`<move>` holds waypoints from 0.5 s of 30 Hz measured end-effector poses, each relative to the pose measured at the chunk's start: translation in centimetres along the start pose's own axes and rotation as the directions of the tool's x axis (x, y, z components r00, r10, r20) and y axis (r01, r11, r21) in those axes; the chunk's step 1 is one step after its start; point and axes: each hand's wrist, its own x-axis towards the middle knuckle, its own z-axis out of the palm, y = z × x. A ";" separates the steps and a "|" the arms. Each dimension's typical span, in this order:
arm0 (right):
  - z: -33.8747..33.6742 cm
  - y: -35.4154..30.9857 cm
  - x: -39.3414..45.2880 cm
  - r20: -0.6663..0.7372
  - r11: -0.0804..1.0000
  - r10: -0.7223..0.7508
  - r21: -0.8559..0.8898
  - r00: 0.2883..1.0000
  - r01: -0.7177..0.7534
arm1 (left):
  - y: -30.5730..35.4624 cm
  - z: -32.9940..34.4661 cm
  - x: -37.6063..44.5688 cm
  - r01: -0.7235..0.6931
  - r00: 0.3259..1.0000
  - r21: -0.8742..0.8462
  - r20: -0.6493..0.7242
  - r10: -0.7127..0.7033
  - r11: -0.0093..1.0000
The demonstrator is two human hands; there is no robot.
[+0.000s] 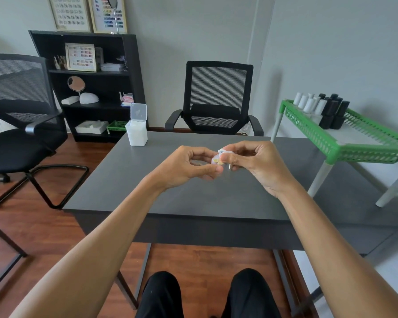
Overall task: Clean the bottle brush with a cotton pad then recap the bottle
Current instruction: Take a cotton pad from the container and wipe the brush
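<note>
Hands meet above the middle of the dark grey rectangular bench (129, 180); the left hand (184, 165) curls its thumb and fingers together around a small pale lilac bottle (215, 160), its grip clamped on that bottle, of which only a sliver shows; the right hand (253, 160) pinches a crumpled white cotton pad (223, 152) between thumb and forefinger, grip closed on the pad, which sits just above and touching the bottle; a thin metallic stub (229, 166) pokes down below the right fingers, too small to tell what it is; the brush itself is hidden inside the pad or the fingers, and I cannot tell which. At the far left corner of the bench stands a clear square plastic box of white pads (137, 133), its hinged lid (138, 112) flipped upright; to the right, well apart from the hands, a green plastic basket rack (331, 143) carries white and black bottles (321, 109).
</note>
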 end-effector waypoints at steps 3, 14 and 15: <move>-0.4 0.1 0.1 -0.034 0.986 0.035 0.165 0.999 -0.029 | -0.1 0.1 -0.3 0.006 1.000 -0.148 0.031 -0.001 0.989; -0.7 -0.7 -0.2 0.133 0.997 -0.024 0.075 0.991 0.014 | 0.7 -0.7 -0.2 0.021 0.994 -0.271 0.108 0.008 0.962; -0.7 -0.9 -0.2 0.148 0.998 -0.028 0.053 0.989 0.020 | 0.6 -0.7 -0.3 0.026 0.994 -0.273 0.109 0.004 0.962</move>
